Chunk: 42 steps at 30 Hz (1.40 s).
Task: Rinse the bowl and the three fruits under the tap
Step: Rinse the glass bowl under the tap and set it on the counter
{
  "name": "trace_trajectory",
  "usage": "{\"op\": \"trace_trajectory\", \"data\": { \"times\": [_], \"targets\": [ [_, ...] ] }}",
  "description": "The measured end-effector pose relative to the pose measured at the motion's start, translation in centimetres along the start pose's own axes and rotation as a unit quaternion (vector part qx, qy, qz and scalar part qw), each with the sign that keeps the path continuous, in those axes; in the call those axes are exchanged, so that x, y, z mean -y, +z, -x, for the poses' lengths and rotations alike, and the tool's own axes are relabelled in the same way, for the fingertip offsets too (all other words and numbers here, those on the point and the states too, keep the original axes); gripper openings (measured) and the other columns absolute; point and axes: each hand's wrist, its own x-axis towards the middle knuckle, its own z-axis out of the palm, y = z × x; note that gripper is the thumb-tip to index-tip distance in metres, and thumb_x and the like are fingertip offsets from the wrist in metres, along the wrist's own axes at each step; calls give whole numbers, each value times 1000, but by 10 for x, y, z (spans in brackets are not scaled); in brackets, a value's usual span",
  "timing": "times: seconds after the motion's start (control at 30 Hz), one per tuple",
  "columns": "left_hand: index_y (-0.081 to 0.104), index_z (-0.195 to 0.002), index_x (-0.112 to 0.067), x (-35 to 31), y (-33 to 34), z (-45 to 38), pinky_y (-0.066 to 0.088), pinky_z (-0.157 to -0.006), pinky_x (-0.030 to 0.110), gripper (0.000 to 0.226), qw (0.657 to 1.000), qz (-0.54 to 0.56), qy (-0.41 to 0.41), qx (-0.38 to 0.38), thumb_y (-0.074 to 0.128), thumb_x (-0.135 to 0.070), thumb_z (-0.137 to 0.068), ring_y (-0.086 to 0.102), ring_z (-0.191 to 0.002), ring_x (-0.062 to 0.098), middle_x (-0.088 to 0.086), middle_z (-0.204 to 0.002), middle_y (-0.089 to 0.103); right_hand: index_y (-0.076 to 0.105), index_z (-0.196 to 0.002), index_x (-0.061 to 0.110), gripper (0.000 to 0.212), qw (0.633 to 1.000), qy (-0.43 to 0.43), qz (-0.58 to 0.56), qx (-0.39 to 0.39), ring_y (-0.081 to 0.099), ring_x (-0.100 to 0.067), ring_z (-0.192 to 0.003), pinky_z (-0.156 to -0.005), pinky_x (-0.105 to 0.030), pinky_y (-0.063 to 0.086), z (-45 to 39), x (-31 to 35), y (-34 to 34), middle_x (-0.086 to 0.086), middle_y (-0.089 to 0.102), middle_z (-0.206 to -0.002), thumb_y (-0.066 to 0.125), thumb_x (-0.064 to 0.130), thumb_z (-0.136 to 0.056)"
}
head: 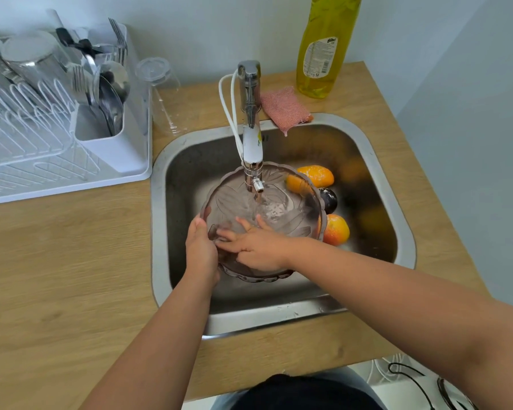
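My left hand (pixel 201 247) grips the bowl (pixel 290 208) rim under the running tap (pixel 252 149) in the sink (pixel 397 184), right hand (pixel 258 247) fingers spread inside it, three fruits (pixel 314 176) just beside.

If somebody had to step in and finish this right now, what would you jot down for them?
Left hand grips the near-left rim of the clear brownish scalloped plastic bowl, holding it under the running chrome tap.
Right hand lies inside the bowl, fingers spread flat against its wall.
The orange oval fruit, dark round fruit and red-yellow fruit lie in the steel sink, right of the bowl.
Done: bowl under the stream.
Left: finish the bowl, then rinse the three fruits.
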Motion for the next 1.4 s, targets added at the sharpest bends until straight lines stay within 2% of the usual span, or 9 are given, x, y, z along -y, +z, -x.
{"op": "trace_trajectory", "data": {
  "times": [0.2, 0.33, 0.4, 0.53, 0.67, 0.77, 1.0, 1.23, 1.4],
  "targets": [
    [50, -137, -29, 0, -2, 1, 49, -100, 53, 43, 999, -38, -13, 11, 29, -45, -103, 59, -122, 28, 9, -135, 59, -6, -151, 38, 59, 994, 68, 67, -49, -16, -30, -146, -112, -52, -18, -22, -15, -13, 8, -18, -160, 25, 38, -101],
    [54, -125, -35, 0, -2, 5, 58, -56, 34, 33, 998, -56, -8, 1, 31, -46, -104, 72, -72, 20, 8, -105, 72, 0, -152, 35, 59, 980, 157, 74, -98, -15, -32, -146, -111, -54, -16, -18, -42, -14, 0, -12, -161, 19, 51, -99],
    [54, -122, -38, -1, -3, 8, 56, -52, 32, 28, 997, -70, 7, -18, 32, -44, -104, 69, -67, 20, 7, -103, 72, 8, -154, 27, 61, 969, 198, 79, -123, -14, -29, -147, -114, -51, -13, -8, -56, -10, -1, -10, -162, 21, 49, -99],
    [53, -122, -39, -3, -6, 13, 61, -70, 39, 25, 993, -101, 44, -42, 36, -41, -103, 70, -86, 24, 5, -112, 68, 18, -153, 14, 64, 961, 245, 86, -96, -7, -27, -149, -117, -48, -4, 13, -67, 6, -6, -7, -163, 24, 48, -99],
    [52, -134, -29, -4, -8, 16, 55, -95, 49, 33, 990, -98, 70, -72, 44, -30, -102, 63, -113, 26, 2, -122, 64, 36, -146, 10, 63, 968, 240, 61, -44, 8, -31, -147, -117, -49, 4, 22, -53, 25, -15, 17, -159, 24, 49, -98],
    [50, -136, -30, -5, -8, 18, 53, -98, 43, 36, 987, -98, 91, -89, 47, -24, -101, 62, -110, 10, -7, -119, 63, 49, -138, 17, 57, 976, 215, 17, -24, 26, -34, -139, -113, -48, 13, 19, -41, 34, -16, 36, -150, 23, 49, -98],
    [44, -142, -37, -7, -6, 21, 47, -102, 37, 50, 981, -95, 113, -124, 47, -16, -97, 56, -123, 15, -4, -136, 57, 51, -137, 19, 46, 986, 135, -101, -21, 38, -33, -134, -112, -44, 27, 9, -24, 38, -8, 46, -147, 31, 40, -101],
    [37, -144, -52, -13, 4, 28, 38, -102, 27, 47, 973, -106, 147, -146, 37, -31, -102, 44, -130, 6, -10, -151, 44, 53, -137, 24, 44, 923, 66, -378, -23, 38, -7, -136, -115, -25, 23, 15, -3, 46, 7, 48, -146, 41, 41, -98],
    [47, -134, -56, -23, 8, 35, 41, -111, 40, 41, 965, -123, 201, -117, 39, -30, -103, 48, -123, -5, -25, -132, 51, 49, -141, 18, 46, 940, 92, -327, -8, 31, -14, -141, -117, -26, 17, 14, -21, 44, 3, 39, -152, 40, 37, -100]
  ]
}}
